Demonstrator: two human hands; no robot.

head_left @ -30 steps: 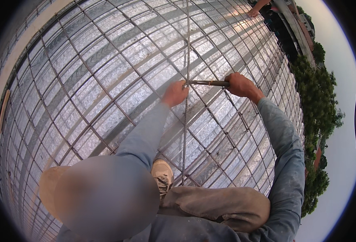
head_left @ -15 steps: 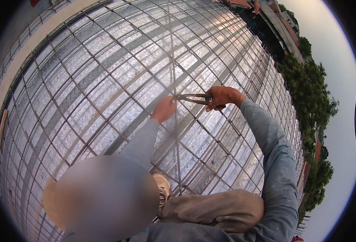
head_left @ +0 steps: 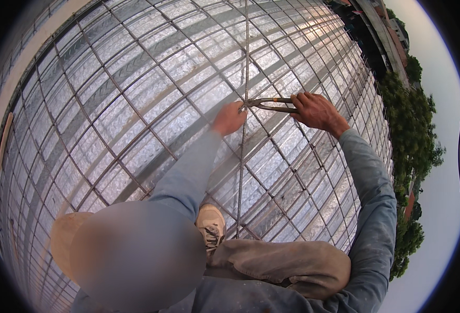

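Observation:
My right hand (head_left: 318, 111) is closed round the long handles of a pair of pincers (head_left: 275, 106), held roughly level, with the handles spread somewhat apart. The pincers' jaws meet a crossing of the rebar mesh (head_left: 243, 156), at a thicker bar running away from me. Right beside the jaws, my left hand (head_left: 231, 118) has its fingers pinched together at the same bar. Whatever sits between those fingertips is too small to make out.
Ribbed, shiny metal decking (head_left: 162, 99) lies under the mesh. My shoe (head_left: 210, 224) and bent knee (head_left: 318, 263) are close below the hands. A pale board edge (head_left: 47, 31) borders the far left; trees (head_left: 410, 125) stand beyond the right edge. A blurred patch hides the lower left.
The view has shifted, so the mesh and both hands appear farther right and slightly higher. My right wrist has turned, bringing the back of the hand up; the jaws stay by the left fingertips.

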